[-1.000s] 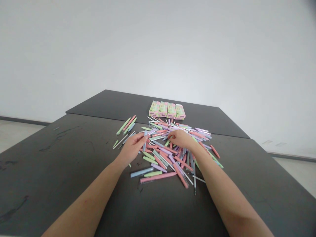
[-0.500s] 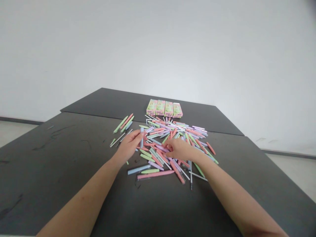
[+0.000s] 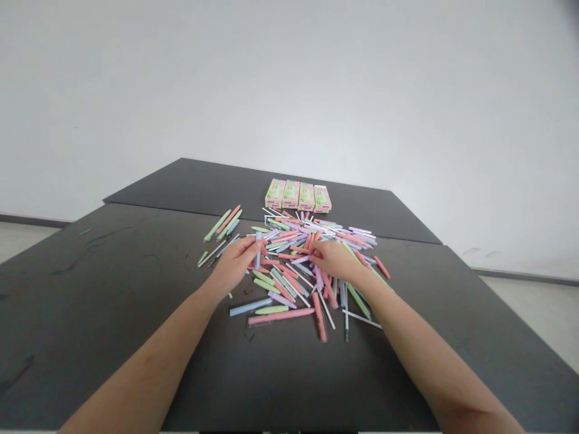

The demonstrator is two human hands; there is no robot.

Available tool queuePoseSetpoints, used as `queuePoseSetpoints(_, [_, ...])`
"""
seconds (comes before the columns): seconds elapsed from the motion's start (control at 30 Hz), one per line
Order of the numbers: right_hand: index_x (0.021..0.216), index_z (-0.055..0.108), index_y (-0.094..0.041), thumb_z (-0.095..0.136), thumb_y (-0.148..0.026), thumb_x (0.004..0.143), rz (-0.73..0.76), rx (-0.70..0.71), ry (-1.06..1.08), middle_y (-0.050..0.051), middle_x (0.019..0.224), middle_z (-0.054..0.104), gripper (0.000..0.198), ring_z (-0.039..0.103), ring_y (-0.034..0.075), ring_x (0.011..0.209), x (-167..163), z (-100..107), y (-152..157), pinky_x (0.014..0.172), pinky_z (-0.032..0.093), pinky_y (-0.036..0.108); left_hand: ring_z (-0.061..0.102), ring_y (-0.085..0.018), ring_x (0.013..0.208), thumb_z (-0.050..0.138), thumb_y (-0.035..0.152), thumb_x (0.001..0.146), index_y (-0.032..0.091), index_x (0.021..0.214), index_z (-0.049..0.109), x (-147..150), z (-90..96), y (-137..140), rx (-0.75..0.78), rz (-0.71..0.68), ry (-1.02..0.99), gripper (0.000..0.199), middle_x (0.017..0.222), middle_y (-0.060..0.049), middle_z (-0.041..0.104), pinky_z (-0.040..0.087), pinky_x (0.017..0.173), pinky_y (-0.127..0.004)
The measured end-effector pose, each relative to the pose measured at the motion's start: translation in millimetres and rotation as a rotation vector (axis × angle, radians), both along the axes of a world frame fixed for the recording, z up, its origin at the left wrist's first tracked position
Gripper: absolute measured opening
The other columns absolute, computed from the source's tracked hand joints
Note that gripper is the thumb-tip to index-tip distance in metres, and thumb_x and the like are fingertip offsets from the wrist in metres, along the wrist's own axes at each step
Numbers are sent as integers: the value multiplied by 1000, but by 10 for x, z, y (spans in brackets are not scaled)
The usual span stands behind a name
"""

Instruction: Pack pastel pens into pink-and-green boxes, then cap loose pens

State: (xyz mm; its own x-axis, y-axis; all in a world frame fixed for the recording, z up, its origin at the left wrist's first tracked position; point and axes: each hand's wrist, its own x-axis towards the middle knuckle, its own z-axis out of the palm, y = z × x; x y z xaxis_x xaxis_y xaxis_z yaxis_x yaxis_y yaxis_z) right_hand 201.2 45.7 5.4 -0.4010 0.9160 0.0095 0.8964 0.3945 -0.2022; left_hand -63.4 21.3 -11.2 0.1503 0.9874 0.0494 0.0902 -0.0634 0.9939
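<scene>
My left hand [image 3: 232, 260] pinches a short blue pen barrel [image 3: 258, 252] upright between thumb and fingers, at the left side of the pile. My right hand [image 3: 335, 259] reaches into the middle of the heap, its fingers curled down among loose pen parts [image 3: 289, 246] in pink, green, blue and purple. What its fingertips grip, if anything, is hidden. Nearest to me lie a long pink pen [image 3: 280, 316], a green barrel [image 3: 272, 310] and a blue barrel [image 3: 250, 307]. Thin white refills [image 3: 362, 319] are scattered through the pile.
Several green and pink boxes [image 3: 298, 196] stand in a row behind the pile. A small separate group of green, pink and blue pens [image 3: 218, 225] lies to the left, with white and dark refills [image 3: 211, 254] beside it. A seam crosses the dark table [image 3: 113, 289].
My right hand has shifted slightly up and right within the pile, and several pens around it have moved. My left hand keeps holding the blue barrel. The view has shifted a little.
</scene>
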Motion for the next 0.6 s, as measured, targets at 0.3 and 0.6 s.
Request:
queuePoseSetpoints(0.3, [90,70,-17,53,-17,83,-41,12,327,5,86,73,18,64,18,79,263,114,-64,69,42,26,62,-16,67,57,52,84,16,95,65,54,49,-39,1,-22,12,38,79,-2,63,52,61,-28])
queuePoseSetpoints(0.6, [85,74,-21,54,-13,78,104,-88,165,2,78,72,23,63,16,71,-46,105,-385,63,38,25,64,-18,70,55,52,85,17,88,61,68,20,-47,12,-54,37,35,76,-2,63,55,67,-33])
